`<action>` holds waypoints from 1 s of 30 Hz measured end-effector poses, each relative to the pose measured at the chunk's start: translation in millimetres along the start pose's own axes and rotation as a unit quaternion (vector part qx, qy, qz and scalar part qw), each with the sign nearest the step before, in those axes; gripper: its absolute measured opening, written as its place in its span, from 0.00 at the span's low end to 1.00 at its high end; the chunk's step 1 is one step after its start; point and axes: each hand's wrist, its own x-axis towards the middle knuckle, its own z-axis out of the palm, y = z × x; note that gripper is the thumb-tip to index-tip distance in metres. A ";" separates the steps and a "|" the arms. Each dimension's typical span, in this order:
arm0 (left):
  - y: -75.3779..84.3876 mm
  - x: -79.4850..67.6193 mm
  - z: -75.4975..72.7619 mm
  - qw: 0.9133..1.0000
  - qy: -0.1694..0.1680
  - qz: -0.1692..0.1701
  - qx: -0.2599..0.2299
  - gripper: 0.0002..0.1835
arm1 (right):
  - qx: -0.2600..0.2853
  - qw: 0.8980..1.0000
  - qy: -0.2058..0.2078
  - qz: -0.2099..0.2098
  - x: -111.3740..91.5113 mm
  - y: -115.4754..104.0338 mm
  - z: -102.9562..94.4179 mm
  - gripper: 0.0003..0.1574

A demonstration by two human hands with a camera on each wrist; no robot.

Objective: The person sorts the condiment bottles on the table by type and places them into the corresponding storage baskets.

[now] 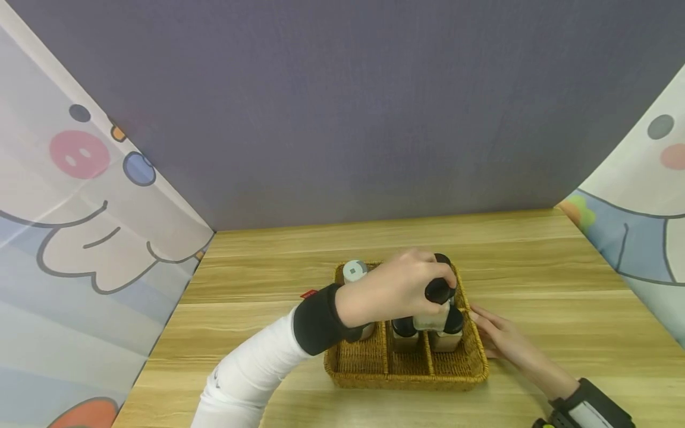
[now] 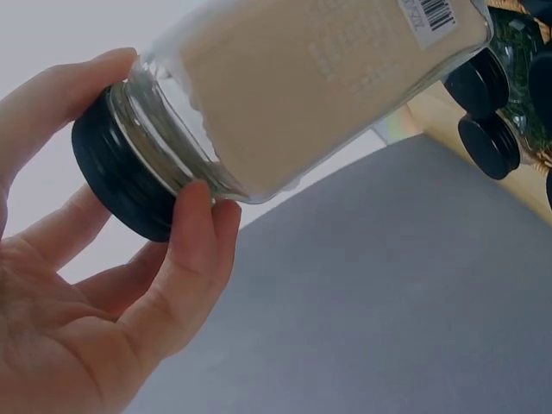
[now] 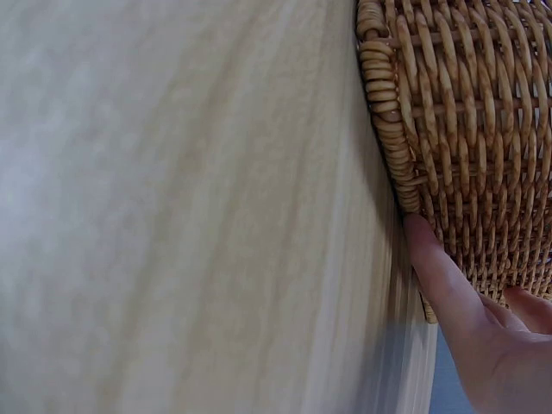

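My left hand (image 1: 398, 288) is over the wicker basket (image 1: 407, 381). Its fingers and thumb grip the black lid (image 2: 121, 172) of a glass jar (image 2: 319, 95) filled with pale beige powder, with a barcode label on its glass. In the head view this jar hangs tilted above other black-lidded jars (image 1: 405, 342) standing in the basket's compartments; the hand hides part of them. My right hand (image 1: 503, 336) rests against the basket's right outer side, with fingers on the woven wall (image 3: 483, 155) and one fingertip by its bottom edge.
A white-capped container (image 1: 354, 271) stands at the basket's back left. A small red tag (image 1: 308, 293) shows at its left side. The basket sits on a wooden table (image 1: 257, 267), with a grey panel (image 1: 342, 119) behind and cartoon-printed sheets (image 1: 96, 238) on both sides.
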 end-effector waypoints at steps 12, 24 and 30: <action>12.0 -1.9 7.7 0.999 -0.012 0.012 0.029 0.13 | 0.000 1.000 0.005 0.008 0.2 -0.4 -0.8 0.43; 24.7 -2.9 15.8 0.997 -0.028 0.031 0.070 0.15 | -0.011 1.000 0.006 0.001 -0.2 0.1 -0.5 0.42; 29.4 -0.9 20.9 0.995 -0.053 0.041 0.072 0.18 | -0.014 1.000 0.002 -0.003 -0.9 0.4 -0.8 0.41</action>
